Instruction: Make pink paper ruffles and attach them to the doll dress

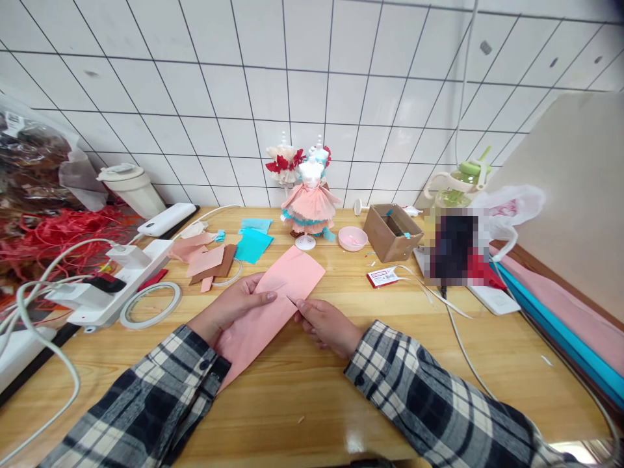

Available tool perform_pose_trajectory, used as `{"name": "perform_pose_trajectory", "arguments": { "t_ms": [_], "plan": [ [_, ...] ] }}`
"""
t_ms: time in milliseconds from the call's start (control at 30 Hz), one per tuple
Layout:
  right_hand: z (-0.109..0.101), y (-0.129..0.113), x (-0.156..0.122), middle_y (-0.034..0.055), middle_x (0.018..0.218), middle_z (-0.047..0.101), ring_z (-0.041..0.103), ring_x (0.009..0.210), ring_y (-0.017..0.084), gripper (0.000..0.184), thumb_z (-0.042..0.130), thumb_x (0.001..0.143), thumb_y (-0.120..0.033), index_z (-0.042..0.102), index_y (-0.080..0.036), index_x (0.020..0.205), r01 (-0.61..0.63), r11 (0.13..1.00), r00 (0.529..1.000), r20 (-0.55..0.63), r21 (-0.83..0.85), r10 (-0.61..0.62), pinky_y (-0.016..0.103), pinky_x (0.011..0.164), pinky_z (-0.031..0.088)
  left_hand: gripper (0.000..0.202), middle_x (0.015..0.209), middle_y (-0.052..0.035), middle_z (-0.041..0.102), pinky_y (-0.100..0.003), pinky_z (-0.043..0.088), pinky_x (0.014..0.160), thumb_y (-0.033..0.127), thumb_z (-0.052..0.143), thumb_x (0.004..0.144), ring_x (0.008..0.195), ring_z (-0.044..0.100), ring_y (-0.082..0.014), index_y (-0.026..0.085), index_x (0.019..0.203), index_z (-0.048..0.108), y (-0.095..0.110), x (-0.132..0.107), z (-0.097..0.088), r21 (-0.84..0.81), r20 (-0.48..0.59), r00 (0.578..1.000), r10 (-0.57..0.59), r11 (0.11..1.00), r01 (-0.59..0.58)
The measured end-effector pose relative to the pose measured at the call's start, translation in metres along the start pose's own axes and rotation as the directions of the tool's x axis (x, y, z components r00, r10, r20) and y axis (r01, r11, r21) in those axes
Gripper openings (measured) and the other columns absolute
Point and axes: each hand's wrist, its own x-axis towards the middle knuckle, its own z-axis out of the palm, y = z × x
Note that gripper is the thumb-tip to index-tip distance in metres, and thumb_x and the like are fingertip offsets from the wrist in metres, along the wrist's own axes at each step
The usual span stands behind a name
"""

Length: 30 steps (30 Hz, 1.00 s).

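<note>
A long strip of pink crepe paper (292, 270) slants above the table in front of me. My left hand (238, 302) grips it from the left side, thumb on top and the other fingers underneath. At the strip's right edge, my right hand (324, 322) is closed in a pinch on the paper. A short dark line runs from its fingertips into the paper; I cannot tell whether it is a slit or a thin tool tip. Beyond the strip, a small white dress form (312, 170) wears a pink and turquoise ruffled paper dress (309, 201).
Pink, brown and turquoise paper pieces (256, 244) lie at the left, near a tape roll (127, 312) and a power strip (97, 305) with cables. A pink bowl (353, 239), cardboard box (385, 240) and small labelled packet (383, 277) stand behind my right hand.
</note>
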Motion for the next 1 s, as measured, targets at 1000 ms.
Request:
{"name": "perform_pose_trajectory", "arguments": {
  "t_ms": [1000],
  "plan": [
    [-0.0022, 0.0017, 0.0019, -0.0105, 0.052, 0.039, 0.025, 0.04, 0.005, 0.04, 0.055, 0.084, -0.06, 0.048, -0.022, 0.095, 0.026, 0.998, 0.998, -0.058, 0.065, -0.022, 0.015, 0.036, 0.013, 0.058, 0.098, -0.0052, 0.075, -0.031, 0.054, 0.072, 0.044, 0.076, 0.072, 0.087, 0.069, -0.0252, 0.02, 0.123, 0.062, -0.0004, 0.0014, 0.0091, 0.21, -0.016, 0.999, 0.048, 0.977, -0.043]
  ]
}}
